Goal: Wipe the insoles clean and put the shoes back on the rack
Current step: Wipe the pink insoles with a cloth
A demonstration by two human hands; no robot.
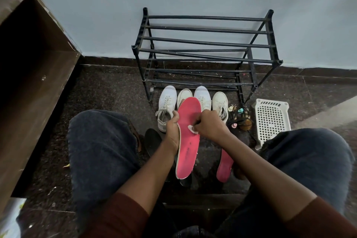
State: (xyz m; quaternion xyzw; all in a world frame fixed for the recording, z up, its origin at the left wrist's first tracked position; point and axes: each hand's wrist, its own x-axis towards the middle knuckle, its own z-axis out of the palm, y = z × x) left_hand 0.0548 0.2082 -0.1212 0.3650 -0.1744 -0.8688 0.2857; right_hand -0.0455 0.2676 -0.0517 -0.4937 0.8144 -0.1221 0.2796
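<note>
One pink insole [188,147], left hand [172,131] gripping its edge; right hand [209,124] pinches a wipe [192,128] onto it; beyond the grip, four white shoes [167,106] before a rack [204,48].

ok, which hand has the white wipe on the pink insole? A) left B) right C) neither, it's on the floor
B: the right hand pinches the white wipe against the pink insole, while the left hand grips its edge.

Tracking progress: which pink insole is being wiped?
The pink insole gripped by the left hand, with the right hand pinching a white wipe on it; the other insole lies on the floor.
</note>
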